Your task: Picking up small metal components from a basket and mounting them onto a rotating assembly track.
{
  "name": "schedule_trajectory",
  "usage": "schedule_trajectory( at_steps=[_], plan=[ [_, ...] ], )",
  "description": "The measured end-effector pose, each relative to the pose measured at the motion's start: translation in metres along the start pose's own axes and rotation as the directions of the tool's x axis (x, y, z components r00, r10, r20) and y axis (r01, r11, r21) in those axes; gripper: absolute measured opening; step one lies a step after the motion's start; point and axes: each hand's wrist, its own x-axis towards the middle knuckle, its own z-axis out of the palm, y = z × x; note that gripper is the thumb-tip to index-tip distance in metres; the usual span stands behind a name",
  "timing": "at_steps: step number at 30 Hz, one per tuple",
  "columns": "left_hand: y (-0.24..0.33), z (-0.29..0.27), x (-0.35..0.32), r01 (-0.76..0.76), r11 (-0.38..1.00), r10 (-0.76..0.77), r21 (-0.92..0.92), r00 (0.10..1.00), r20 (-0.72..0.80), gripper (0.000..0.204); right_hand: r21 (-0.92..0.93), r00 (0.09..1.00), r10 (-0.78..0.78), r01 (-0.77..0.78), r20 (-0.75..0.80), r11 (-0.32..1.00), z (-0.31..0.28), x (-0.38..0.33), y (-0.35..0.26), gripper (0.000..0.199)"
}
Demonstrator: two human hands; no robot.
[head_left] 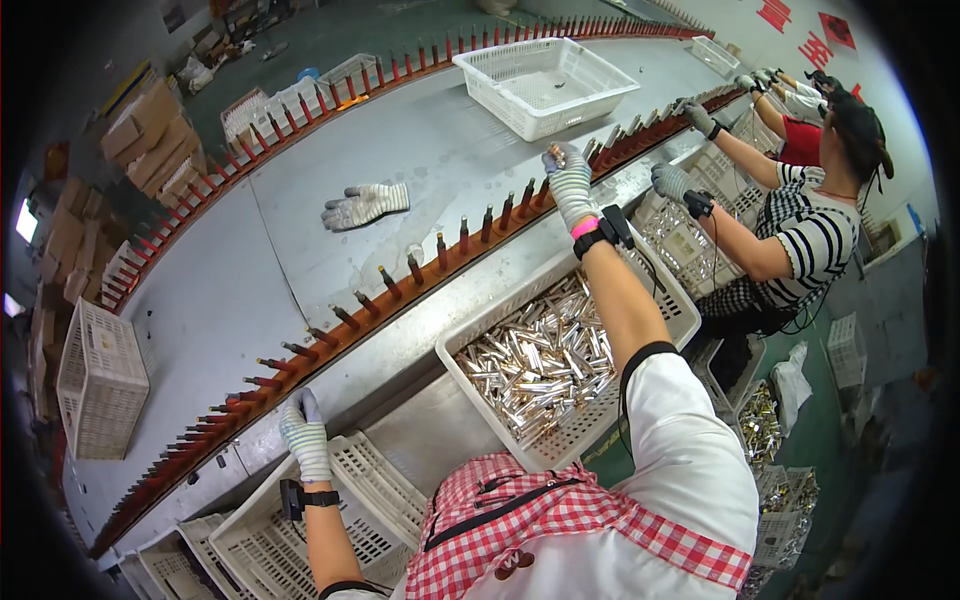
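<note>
My left hand [305,437], in a striped knit glove with grey fingertips, is low beside the table's near edge, next to the row of upright pegs [387,283]. Its fingers are stretched out and I see nothing in them. Reaching forward over the peg row, my right hand [571,185] wears a similar glove, its fingers closed. Something small and coppery shows at its fingertips, too small to make out. Below my right forearm, a white plastic basket [478,392] holds many shiny silver and coppery metal tubes [540,360].
A loose glove [366,206] and a white basket [520,118] lie on the grey table [220,310]. Another basket [103,375] stands on its side at left. Stacked baskets [290,520] are by my left forearm. A co-worker [800,235] reaches over the peg row at right.
</note>
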Motion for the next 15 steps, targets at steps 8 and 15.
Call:
schedule_trajectory(
  at_steps=[8,15],
  plan=[
    [0.018,-0.006,-0.005,0.012,1.000,-0.012,0.018,1.000,0.015,0.026,0.410,0.750,-0.197,-0.107,0.632,0.906,-0.116,-0.108,-0.184,0.031],
    [0.011,-0.009,-0.005,0.015,1.000,-0.015,0.026,1.000,0.001,0.025,-0.126,0.143,0.097,0.209,0.985,0.970,-0.107,-0.189,-0.120,0.048]
  ],
)
